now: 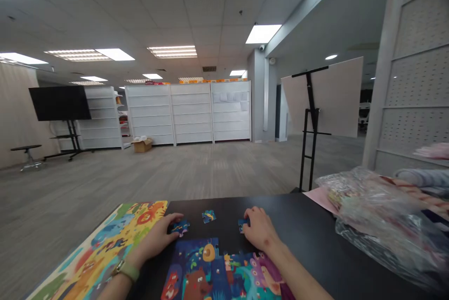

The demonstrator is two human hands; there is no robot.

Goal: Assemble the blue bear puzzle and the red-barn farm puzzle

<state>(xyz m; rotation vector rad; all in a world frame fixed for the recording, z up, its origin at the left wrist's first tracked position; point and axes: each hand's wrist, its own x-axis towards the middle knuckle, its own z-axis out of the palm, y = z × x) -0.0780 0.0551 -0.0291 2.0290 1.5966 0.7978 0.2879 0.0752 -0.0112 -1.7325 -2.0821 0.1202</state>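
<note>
A partly assembled colourful jigsaw puzzle lies on a black table near its front edge. My left hand rests on the table, with its fingers curled on a blue puzzle piece. My right hand lies palm down and its fingertips pinch another blue puzzle piece. A third loose blue piece sits on the table between the two hands, touched by neither. A green watch band is on my left wrist.
A bright animal-print picture board lies at the table's left. Crumpled clear plastic bags over cloth and pink paper fill the right side. Beyond are an easel stand, white shelving, a screen on a stand and a cardboard box.
</note>
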